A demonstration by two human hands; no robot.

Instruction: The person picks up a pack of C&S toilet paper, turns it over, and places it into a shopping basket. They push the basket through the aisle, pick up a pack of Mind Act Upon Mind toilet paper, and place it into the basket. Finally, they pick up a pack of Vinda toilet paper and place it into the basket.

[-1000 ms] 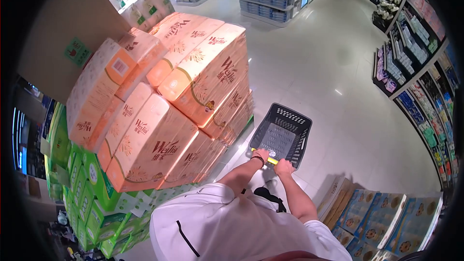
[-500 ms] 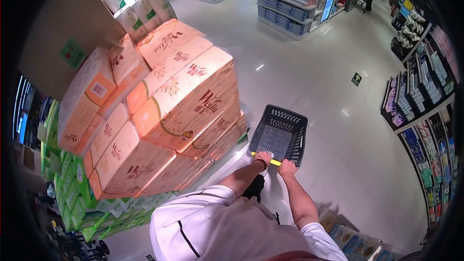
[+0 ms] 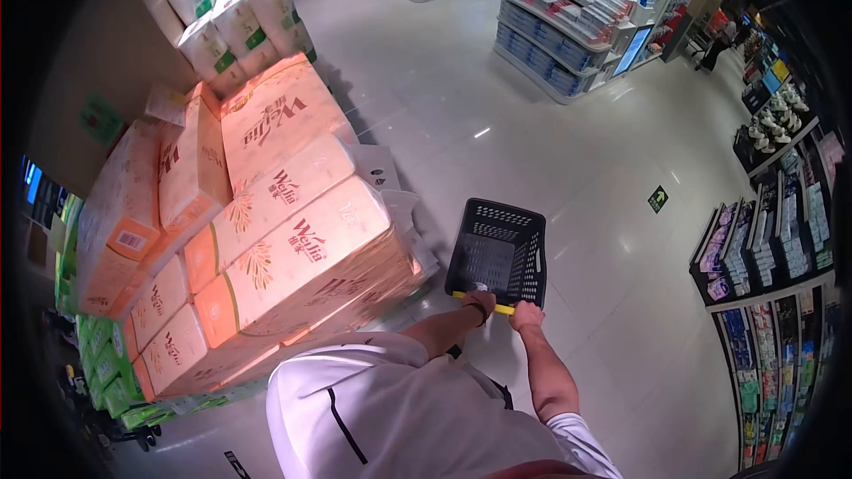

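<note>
In front of me is a black plastic shopping basket (image 3: pixel 495 253) with slotted walls and a yellow handle (image 3: pixel 502 309) on its near side. Only a grey bottom shows inside it. My left hand (image 3: pixel 479 300) wraps around the handle's left part, a dark band on that wrist. A small whitish patch shows beside its fingers; I cannot make out what it is. On the handle's right end, my right hand (image 3: pixel 527 315) is closed, knuckles up. Both hands are close together, the basket just beyond them.
Orange tissue packs (image 3: pixel 297 239) form a tall stack close on my left, with white paper rolls (image 3: pixel 240 22) behind. A white display island (image 3: pixel 555 35) stands ahead. Stocked shelves (image 3: pixel 768 248) line the right. A person (image 3: pixel 717 46) is far off, and a green floor sign (image 3: pixel 657 200) marks the tiles.
My view has moved forward and turned slightly: the tissue stack sits further left, while the display island appears larger and further right. Both hands keep their hold on the basket's handle.
</note>
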